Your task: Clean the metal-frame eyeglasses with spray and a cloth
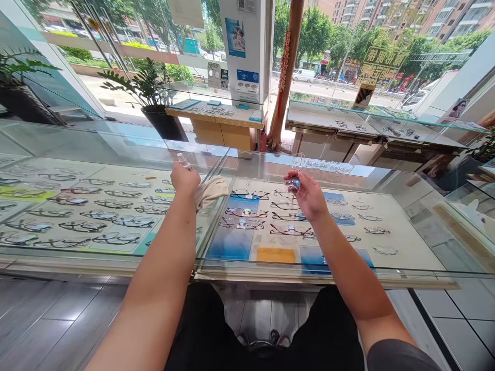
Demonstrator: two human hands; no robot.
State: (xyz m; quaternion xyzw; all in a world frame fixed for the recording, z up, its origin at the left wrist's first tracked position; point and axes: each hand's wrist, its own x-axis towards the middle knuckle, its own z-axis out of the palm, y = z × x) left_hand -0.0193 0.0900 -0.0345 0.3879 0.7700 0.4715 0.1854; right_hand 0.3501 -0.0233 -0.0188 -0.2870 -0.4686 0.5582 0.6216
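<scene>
My left hand (184,178) is closed around a small clear spray bottle (181,158), whose top sticks up above the fist. A beige cloth (214,190) is right beside that hand; whether the fingers also hold it or it lies on the glass, I cannot tell. My right hand (309,196) pinches a pair of eyeglasses (294,183) with thin rims, held over the glass counter. One lens shows a bluish reflection, and the fingers partly hide the frame.
Below both hands runs a glass display counter (228,263) with rows of eyeglasses (127,221) inside. Blue cards and an orange cloth (276,255) lie among them. Beyond stand more display cases (332,121), a wooden post (288,67) and a potted plant (160,123) by the windows.
</scene>
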